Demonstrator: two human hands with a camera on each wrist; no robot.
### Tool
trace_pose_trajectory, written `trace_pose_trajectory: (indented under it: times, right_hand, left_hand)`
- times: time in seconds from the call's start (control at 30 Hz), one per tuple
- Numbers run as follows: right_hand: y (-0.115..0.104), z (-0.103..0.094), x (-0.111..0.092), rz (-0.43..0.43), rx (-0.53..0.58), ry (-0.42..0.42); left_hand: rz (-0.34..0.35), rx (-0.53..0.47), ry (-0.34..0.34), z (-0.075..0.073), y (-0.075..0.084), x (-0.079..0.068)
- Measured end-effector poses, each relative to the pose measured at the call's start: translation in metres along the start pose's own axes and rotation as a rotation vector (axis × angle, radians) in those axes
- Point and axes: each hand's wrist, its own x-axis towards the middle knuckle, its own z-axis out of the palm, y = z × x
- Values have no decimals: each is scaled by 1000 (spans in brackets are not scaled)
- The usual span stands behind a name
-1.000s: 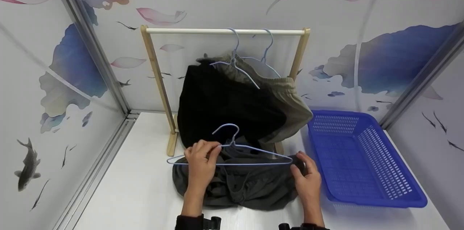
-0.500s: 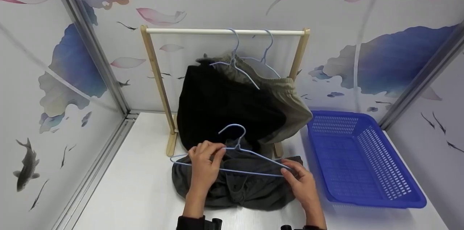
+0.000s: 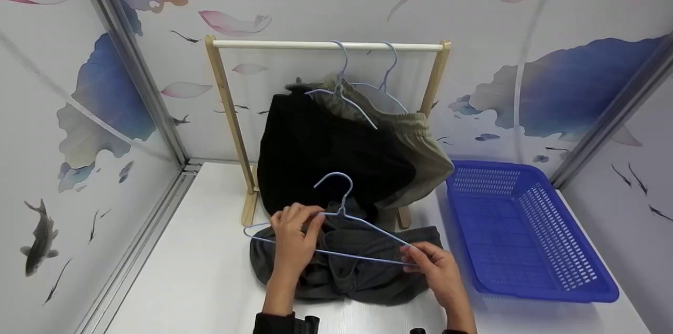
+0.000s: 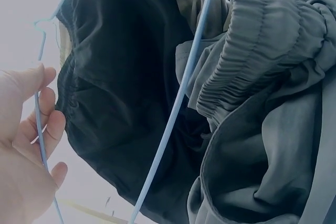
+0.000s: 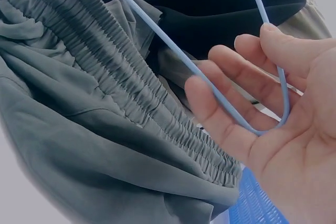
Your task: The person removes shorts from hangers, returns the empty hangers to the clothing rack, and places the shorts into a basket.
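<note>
A light blue clothes hanger (image 3: 363,259) is held level over dark grey elastic-waist pants (image 3: 368,284) that lie bunched on the table. My left hand (image 3: 294,236) pinches its upper wire left of the hook; the left wrist view shows that thumb and fingers (image 4: 44,106) around the wire. At the hanger's right corner, my right hand (image 3: 434,268) grips the wire between thumb and fingers. In the right wrist view the rounded hanger end lies across the palm and fingers (image 5: 231,90). The hanger's hook points up and away. The pants' gathered waistband (image 5: 142,85) lies beneath, apart from the hands.
Behind stands a wooden rack with a white rod (image 3: 273,45). Black pants (image 3: 320,150) and beige pants (image 3: 426,150) hang from it on two blue hangers. A blue perforated basket (image 3: 526,239) sits at the right. Printed wall panels enclose the white table (image 3: 184,260).
My right hand has moved from beside the grey pants' right edge leftward onto the hanger's right corner and now grips it. The hanger's right end has tilted toward me.
</note>
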Motion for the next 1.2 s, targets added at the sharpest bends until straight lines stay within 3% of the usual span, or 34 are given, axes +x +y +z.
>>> trace_pose_trajectory:
  times: [0.33,0.57,1.2]
  right_hand:
    - [-2,1,-1,-32,-1,47]
    - [-3,2,1,-20,4,79]
    - [-17,14,10,-96,143,120]
  left_hand:
    - [-22,29,-19,-5,-3,-2]
    - [-33,38,4,-8,-8,-5]
    - [-83,77,-10,-14,-18,-16]
